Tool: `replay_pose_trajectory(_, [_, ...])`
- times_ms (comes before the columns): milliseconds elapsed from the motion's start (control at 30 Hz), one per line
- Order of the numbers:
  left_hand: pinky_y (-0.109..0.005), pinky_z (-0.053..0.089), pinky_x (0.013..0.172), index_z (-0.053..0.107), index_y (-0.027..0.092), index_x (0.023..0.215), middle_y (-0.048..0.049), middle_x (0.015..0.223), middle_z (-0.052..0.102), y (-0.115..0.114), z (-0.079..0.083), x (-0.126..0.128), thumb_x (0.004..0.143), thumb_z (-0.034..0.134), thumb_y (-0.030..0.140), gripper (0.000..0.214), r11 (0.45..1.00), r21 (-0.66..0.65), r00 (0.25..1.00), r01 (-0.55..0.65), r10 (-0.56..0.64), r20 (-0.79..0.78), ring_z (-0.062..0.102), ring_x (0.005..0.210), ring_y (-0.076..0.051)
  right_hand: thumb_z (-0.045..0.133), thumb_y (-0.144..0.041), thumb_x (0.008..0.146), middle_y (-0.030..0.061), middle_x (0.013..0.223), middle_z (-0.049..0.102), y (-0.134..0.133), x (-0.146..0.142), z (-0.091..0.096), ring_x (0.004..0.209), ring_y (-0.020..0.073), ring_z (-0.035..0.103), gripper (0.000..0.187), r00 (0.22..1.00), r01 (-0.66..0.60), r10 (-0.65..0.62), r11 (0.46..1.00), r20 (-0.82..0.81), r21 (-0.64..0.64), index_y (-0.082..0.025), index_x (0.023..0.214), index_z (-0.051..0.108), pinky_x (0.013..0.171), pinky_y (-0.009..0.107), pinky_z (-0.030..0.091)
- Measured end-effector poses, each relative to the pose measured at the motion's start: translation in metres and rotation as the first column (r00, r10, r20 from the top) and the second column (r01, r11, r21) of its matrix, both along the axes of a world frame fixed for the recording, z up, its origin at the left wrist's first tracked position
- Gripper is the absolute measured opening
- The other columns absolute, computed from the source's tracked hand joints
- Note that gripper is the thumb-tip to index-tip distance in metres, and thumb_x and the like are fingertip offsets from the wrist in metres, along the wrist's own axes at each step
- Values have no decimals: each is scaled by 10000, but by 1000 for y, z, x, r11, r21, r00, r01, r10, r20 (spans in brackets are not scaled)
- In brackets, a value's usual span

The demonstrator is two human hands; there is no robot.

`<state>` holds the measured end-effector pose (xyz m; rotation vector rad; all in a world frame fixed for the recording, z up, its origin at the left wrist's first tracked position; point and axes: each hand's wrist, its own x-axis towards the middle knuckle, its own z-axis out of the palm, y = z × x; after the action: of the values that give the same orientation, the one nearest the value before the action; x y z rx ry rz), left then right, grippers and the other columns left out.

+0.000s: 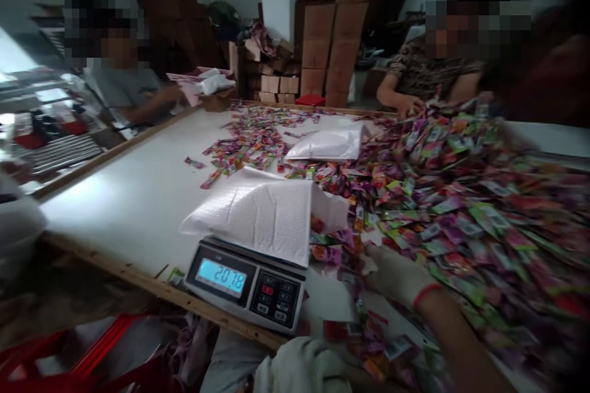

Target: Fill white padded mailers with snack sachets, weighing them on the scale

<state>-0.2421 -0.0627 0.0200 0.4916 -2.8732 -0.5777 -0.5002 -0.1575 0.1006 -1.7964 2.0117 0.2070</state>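
A digital scale stands at the near table edge, its lit display reading about 207.8. On its pan lies a white padded mailer, its open end facing right with some small packets visible at the mouth. My right hand, in a pale glove with a red cuff, reaches down among the colourful small packets just right of the scale. Its fingertips are blurred, so whether they grip a packet does not show. Low in front of the scale is my left hand, also gloved, its fingers mostly hidden by the angle.
Another padded mailer lies farther back among packets. A wooden rim edges the white table. Two people sit across, one handling the heap at right. A box with white bags stands at the far left corner; cartons are stacked behind.
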Motion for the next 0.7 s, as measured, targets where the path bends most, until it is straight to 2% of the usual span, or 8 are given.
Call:
replay_pose_trajectory(67, [-244,421,607,681,244,914,16,912,723,0,-6,0,978,555,387,201,1000,-26,1000,-12,11,-22,596,727,-127,620,-219,761,197,1332,620,7,-3,-28,1192,312,615,631,999,31,-31,999,-13,25,-153,1385,560,989,402,460])
replay_pose_trajectory(167, [-267,376,561,673,244,852,26,823,703,-1,-15,-4,938,620,405,190,999,-46,998,6,-9,-66,568,683,-139,510,-138,825,130,1336,643,20,-15,-50,1241,236,591,548,989,-6,10,1000,149,-29,-177,1365,597,1089,334,408])
replay_pose_trajectory(233, [-286,366,554,680,247,883,33,820,697,-4,-17,-10,904,667,399,154,998,-59,996,5,-10,-91,560,675,-146,476,-96,809,102,1295,672,25,-24,-46,1227,219,594,496,959,-16,35,998,281,-67,-184,1260,664,1091,314,407])
replay_pose_trajectory(300, [-297,360,545,680,240,914,29,843,695,-9,-19,-20,868,709,379,150,997,-72,996,-19,12,-91,547,679,-155,481,-78,774,90,1245,690,22,-27,-35,1184,216,603,460,945,-16,53,993,323,-116,-189,1167,695,1037,302,435])
replay_pose_trajectory(400, [-298,335,519,665,219,885,18,819,665,-17,-27,-38,832,739,364,172,997,-81,999,-10,6,-49,515,672,-155,501,-117,808,75,1118,711,5,-10,-28,1057,204,626,339,966,-54,91,986,240,-156,-198,1060,714,918,274,449])
replay_pose_trajectory(533, [-296,263,471,652,207,808,15,764,629,-21,-52,-49,843,735,393,207,997,-70,1000,-20,19,-8,496,612,-124,559,-177,829,126,1139,699,-18,24,-46,1052,241,627,310,990,-37,55,990,131,-133,-169,1103,706,866,302,421])
replay_pose_trajectory(600, [-273,254,461,643,204,765,13,740,620,-21,-62,-47,851,727,402,231,997,-55,998,-61,61,0,495,592,-112,561,-145,799,139,1114,709,-18,24,-48,1025,248,639,314,995,-21,31,994,99,-107,-154,1078,706,822,303,413])
replay_pose_trajectory(700, [-221,295,475,652,213,789,11,783,635,-20,-67,-43,907,645,344,176,990,1,990,-138,138,19,509,606,-97,530,-114,766,76,937,726,1,-5,-17,877,194,649,239,992,-29,35,998,124,-53,-179,925,697,731,273,391])
